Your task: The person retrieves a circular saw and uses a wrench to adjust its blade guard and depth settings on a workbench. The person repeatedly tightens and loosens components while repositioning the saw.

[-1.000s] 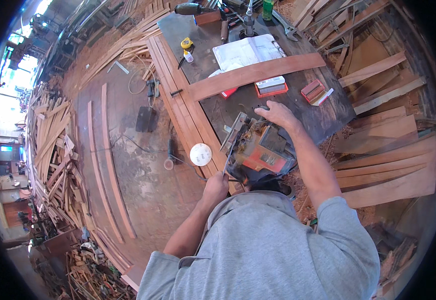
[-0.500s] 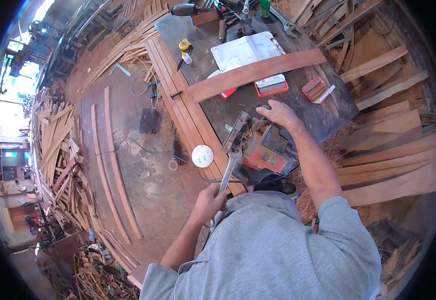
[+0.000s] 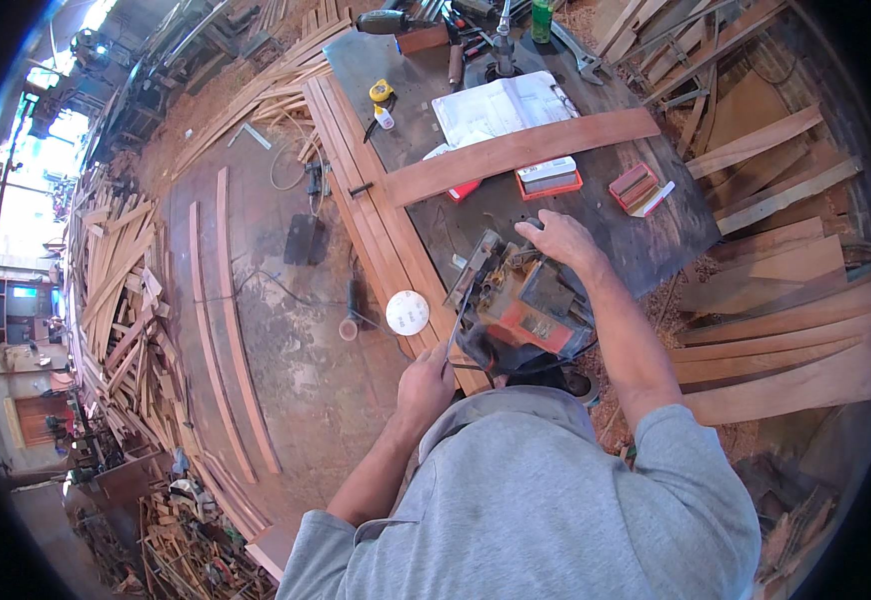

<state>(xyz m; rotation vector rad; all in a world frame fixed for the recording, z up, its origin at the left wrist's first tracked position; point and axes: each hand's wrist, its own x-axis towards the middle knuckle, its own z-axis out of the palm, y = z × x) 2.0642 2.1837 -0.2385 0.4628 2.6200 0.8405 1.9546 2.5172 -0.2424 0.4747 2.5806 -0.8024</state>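
Observation:
My left hand (image 3: 426, 385) is closed around a long metal wrench (image 3: 464, 318). The wrench is seen edge-on, its far end against the left side of a dusty power tool (image 3: 534, 318) with a red-orange panel. This tool lies at the near edge of the dark workbench, its metal plate and inner parts facing up. My right hand (image 3: 563, 240) grips the far side of the tool, its fingertips partly hidden. A white round sanding disc (image 3: 408, 313) lies left of the tool on long wooden boards (image 3: 366, 215).
A curved wooden piece (image 3: 526, 155) crosses the workbench, near open papers (image 3: 496, 108), a yellow tape measure (image 3: 382, 91) and red boxes (image 3: 640, 190). Tools crowd the far edge, including a large wrench (image 3: 584, 62). Curved planks (image 3: 786, 345) are stacked at right; offcuts (image 3: 116, 270) pile at left.
The wrench has turned from showing its flat side to edge-on, and my left hand has shifted slightly up. My right hand has moved slightly right and down. The view has shifted a little.

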